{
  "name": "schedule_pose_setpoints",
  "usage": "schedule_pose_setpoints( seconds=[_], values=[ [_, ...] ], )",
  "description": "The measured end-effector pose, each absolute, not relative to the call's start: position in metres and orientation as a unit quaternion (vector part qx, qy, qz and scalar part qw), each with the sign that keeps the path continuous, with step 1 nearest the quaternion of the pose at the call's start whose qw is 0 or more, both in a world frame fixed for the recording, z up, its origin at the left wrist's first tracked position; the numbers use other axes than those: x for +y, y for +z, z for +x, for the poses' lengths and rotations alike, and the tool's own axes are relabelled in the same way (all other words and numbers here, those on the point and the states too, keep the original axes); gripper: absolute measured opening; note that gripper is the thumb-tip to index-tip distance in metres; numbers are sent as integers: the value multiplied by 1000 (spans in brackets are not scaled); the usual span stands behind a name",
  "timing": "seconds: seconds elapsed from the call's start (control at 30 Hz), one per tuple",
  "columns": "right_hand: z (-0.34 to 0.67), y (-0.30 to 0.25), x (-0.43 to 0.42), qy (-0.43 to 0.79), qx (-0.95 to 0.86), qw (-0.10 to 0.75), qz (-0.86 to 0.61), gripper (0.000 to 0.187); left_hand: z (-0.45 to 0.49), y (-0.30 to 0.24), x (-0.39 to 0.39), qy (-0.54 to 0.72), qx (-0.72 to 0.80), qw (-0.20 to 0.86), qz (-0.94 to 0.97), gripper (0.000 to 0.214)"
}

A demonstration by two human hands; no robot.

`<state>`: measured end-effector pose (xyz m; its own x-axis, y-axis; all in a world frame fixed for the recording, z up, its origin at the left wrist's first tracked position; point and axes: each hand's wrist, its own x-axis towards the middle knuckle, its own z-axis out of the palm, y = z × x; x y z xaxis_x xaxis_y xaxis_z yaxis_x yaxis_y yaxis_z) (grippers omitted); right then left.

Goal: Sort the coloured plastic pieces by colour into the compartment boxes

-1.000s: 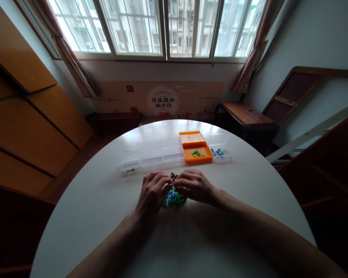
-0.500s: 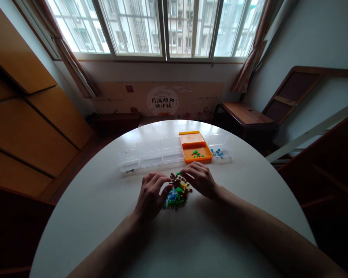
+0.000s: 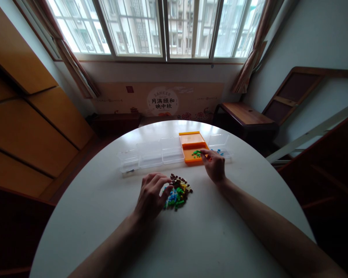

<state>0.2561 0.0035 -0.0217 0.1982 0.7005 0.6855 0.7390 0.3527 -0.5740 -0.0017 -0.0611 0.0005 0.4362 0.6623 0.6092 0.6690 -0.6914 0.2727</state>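
Observation:
A pile of small building bricks (image 3: pixel 178 192), in brown, yellow, green and blue, lies mid-table. My left hand (image 3: pixel 153 193) rests at the pile's left side, fingers curved and thumb apart, with nothing visible in it. Over the right part of the orange box (image 3: pixel 188 159), my right hand (image 3: pixel 214 166) pinches a green brick (image 3: pixel 198 151) between thumb and fingertips. Several green bricks (image 3: pixel 195 155) lie in that box below the fingertips. Just beyond my right hand, a clear box (image 3: pixel 228 154) holds several blue bricks (image 3: pixel 218 151), partly hidden by the fingers.
Left of the orange box, several clear lidded boxes (image 3: pixel 150 159) stand open in a row. A small dark piece (image 3: pixel 130 170) shows at the leftmost one. The round white table (image 3: pixel 104 193) curves away toward a window, with a wooden stool-like seat (image 3: pixel 246 112) beyond its right edge.
My right hand has moved from the pile's far edge, away and to the right, carrying the green brick over the orange box. My left hand has stayed by the pile.

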Motion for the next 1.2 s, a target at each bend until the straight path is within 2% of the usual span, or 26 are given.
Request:
schedule_pose_setpoints(
  seconds=[0.33,0.6,0.8,1.0,1.2],
  values=[
    [259,-26,9,31,-624,533,-571,26,-2,0,-63,-351,-413,6,-841,11],
    [255,-24,3,23,-626,537,-566,21,-3,-1,-62,-329,-443,-13,-834,29],
    [249,-19,-2,15,-641,534,-550,18,-3,-1,-62,-303,-438,-25,-846,17],
    [247,-19,-4,16,-650,538,-536,17,-4,-3,-61,-281,-445,-31,-850,18],
    [243,-17,-8,26,-669,535,-514,17,-5,-4,-59,-289,-440,-32,-850,10]
  ],
)
